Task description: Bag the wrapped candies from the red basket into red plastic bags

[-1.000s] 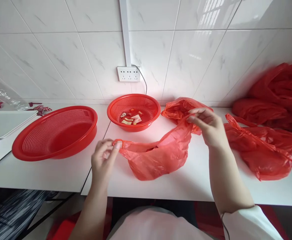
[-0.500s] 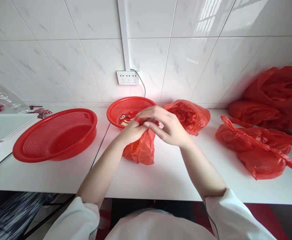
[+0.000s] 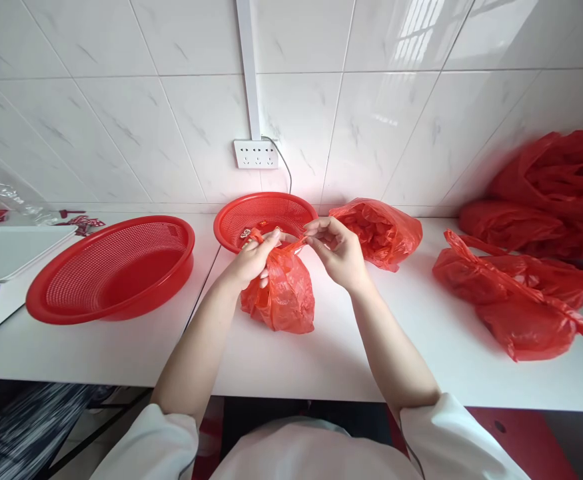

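A bulging red plastic bag (image 3: 291,297) rests on the white table in front of me, its contents hidden. My left hand (image 3: 255,260) is closed around the gathered neck of this bag. With thumb and fingertips pinched, my right hand (image 3: 335,248) holds a pulled-out end of the bag's top, to the right of the neck. Just behind the hands stands a round red plastic basket (image 3: 231,212) with a few small items in it, partly covered by the hands and bag.
A larger red basket (image 3: 171,293) stands left, beside a white scale (image 3: 16,250). A clear plastic bottle (image 3: 16,197) lies behind the scale. Another red bag (image 3: 396,233) sits back right; tied red bags (image 3: 516,300) and stacked red bag bundles (image 3: 551,173) lie farther right.
My hands were close together over the bag's top, right over left. Now they are apart, the right drawn back to the right, stretching an end of the bag between them.
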### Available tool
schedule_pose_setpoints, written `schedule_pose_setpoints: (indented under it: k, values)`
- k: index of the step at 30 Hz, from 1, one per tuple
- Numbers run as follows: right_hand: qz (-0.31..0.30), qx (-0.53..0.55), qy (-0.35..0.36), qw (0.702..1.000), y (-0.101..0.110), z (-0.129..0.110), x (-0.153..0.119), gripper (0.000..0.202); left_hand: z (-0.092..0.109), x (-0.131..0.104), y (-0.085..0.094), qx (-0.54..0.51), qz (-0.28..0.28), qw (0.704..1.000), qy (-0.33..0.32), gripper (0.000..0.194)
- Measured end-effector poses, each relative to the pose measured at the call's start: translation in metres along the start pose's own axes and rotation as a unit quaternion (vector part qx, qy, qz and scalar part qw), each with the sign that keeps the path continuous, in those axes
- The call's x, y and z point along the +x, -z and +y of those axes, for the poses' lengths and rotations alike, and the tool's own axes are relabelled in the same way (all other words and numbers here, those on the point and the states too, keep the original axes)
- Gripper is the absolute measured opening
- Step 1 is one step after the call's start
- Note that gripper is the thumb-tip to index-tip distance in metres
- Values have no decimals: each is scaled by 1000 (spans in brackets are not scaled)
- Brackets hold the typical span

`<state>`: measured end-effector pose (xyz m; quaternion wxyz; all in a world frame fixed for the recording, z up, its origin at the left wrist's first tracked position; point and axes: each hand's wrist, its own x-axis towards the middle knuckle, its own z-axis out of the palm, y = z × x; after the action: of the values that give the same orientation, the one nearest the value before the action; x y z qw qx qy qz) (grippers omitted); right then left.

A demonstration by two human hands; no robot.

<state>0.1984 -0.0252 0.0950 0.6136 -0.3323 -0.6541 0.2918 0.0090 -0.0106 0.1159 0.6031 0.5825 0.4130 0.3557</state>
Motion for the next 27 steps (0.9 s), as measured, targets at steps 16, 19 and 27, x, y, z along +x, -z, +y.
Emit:
schedule_pose_setpoints:
  k: [16, 19, 27]
  values:
    - [-339, -31, 62, 938, 29, -32, -19, 13, -18, -8, 28, -302, -62, 946, 94, 42]
    - [-363, -42, 51, 930, 24, -33, -17, 11, -10, -17, 19, -206, -63, 976, 42, 48]
    - [-200, 29, -63, 977, -17, 9, -11, 37, -12, -30, -9, 247, 1, 962, -120, 46]
